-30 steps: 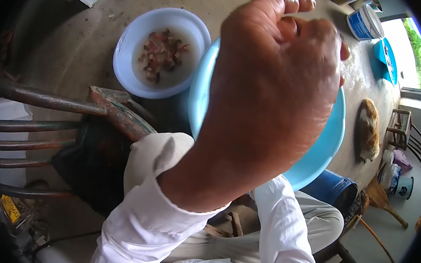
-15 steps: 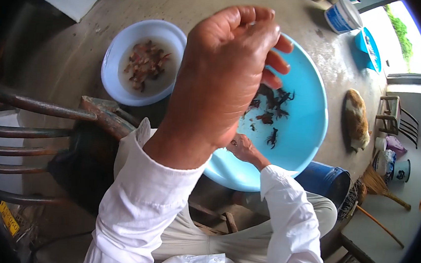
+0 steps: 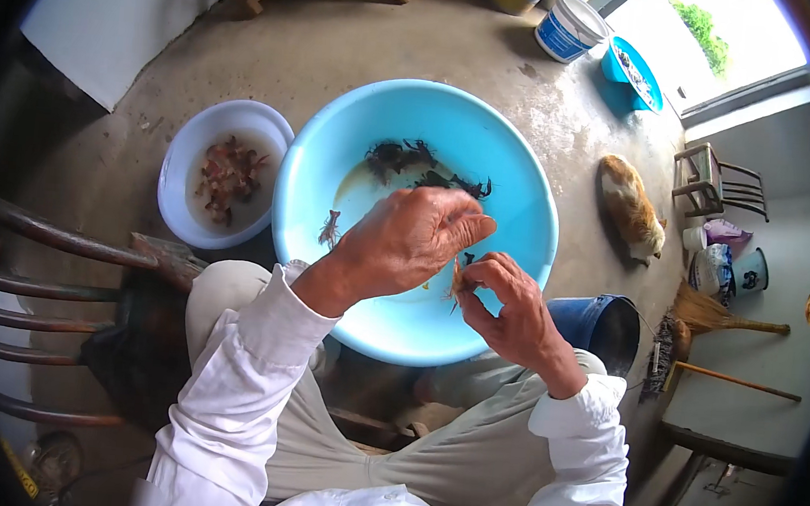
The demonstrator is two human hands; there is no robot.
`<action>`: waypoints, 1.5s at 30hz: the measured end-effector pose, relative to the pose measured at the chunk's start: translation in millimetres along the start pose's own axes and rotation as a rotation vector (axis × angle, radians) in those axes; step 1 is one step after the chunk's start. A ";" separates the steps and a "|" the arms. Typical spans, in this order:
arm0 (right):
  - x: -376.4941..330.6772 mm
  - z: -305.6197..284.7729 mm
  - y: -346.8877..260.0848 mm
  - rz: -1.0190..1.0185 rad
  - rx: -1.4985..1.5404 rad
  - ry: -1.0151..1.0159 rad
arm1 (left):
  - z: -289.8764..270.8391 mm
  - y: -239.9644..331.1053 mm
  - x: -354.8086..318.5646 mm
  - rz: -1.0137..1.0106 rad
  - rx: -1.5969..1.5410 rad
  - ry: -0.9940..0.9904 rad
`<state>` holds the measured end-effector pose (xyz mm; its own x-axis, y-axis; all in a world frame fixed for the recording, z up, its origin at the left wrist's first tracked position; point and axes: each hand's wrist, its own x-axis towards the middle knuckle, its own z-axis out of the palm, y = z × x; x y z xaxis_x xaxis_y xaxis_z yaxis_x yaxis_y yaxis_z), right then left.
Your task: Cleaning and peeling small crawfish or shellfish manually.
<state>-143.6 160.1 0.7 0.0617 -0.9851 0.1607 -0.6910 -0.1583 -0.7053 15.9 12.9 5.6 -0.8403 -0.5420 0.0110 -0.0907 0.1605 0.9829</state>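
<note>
My right hand (image 3: 519, 310) is closed in a pinch over the near right part of a large light-blue basin (image 3: 302, 174). Between its thumb and fingers is a small orange-brown crayfish (image 3: 461, 282) with thin legs hanging down. Just up and left of it, my left hand (image 3: 411, 239) is bent over the basin with curled fingers; whatever they hold is hidden. Dark crayfish (image 3: 398, 157) lie in a cluster toward the basin's far side. A paler one (image 3: 331, 228) rests on the left of the basin floor, beside my left wrist.
Left of the large basin stands a smaller pale basin (image 3: 175, 173) with reddish crayfish pieces (image 3: 230, 177) in cloudy water. A blue bucket (image 3: 590, 325) lies close on the right. A wooden chair (image 3: 50, 292) is at the left, and a cat (image 3: 630, 204) lies on the floor at right.
My left hand has come down from high in front of the view to the large basin. My right hand now shows at the near right of that basin, pinching a crayfish. The view has shifted.
</note>
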 end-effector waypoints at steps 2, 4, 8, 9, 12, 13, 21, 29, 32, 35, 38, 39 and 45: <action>-2.4 -1.0 1.1 -0.031 -0.069 0.027 | 4.0 -1.6 2.7 -0.053 0.000 -0.046; -3.1 -2.5 3.3 -0.100 -0.250 0.088 | 6.0 3.4 6.4 -0.280 0.055 -0.165; -7.5 -8.7 14.3 -0.104 -0.330 0.053 | 10.7 1.5 11.1 -0.439 -0.154 -0.240; -8.2 -9.4 14.4 -0.121 -0.349 0.061 | 13.1 -0.1 11.9 -0.438 -0.199 -0.283; -7.0 -12.9 16.7 -0.154 -0.374 0.096 | 18.1 -3.5 15.6 -0.448 -0.277 -0.353; -7.1 -13.9 18.4 -0.168 -0.378 0.116 | 18.5 -4.5 15.9 -0.450 -0.330 -0.349; -4.9 -20.9 22.5 -0.198 -0.415 0.179 | 27.1 -7.4 13.8 -0.444 -0.558 -0.252; 2.0 -17.9 20.4 -0.194 -0.422 0.413 | 30.2 -9.2 13.5 -0.335 -0.480 -0.140; 2.0 -12.1 5.2 -0.016 -0.294 0.606 | 39.4 -8.0 11.5 -0.184 -0.401 0.083; -4.3 -3.9 6.3 0.233 0.084 0.554 | 48.8 -4.7 10.8 -0.028 -0.256 0.255; 1.4 1.2 4.9 0.463 0.570 0.455 | 53.7 -8.3 8.1 0.147 0.016 0.316; 5.6 0.0 2.2 0.511 0.692 0.436 | 55.5 -10.0 7.0 0.224 0.118 0.357; 9.8 3.6 11.1 0.510 1.188 0.499 | 59.4 -11.3 5.8 0.388 0.369 0.402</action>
<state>-148.1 148.5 -8.1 -0.4451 -0.8627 -0.2401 0.4778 -0.0021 -0.8784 -19.7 56.9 -16.4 -0.5907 -0.6419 0.4889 -0.0593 0.6388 0.7671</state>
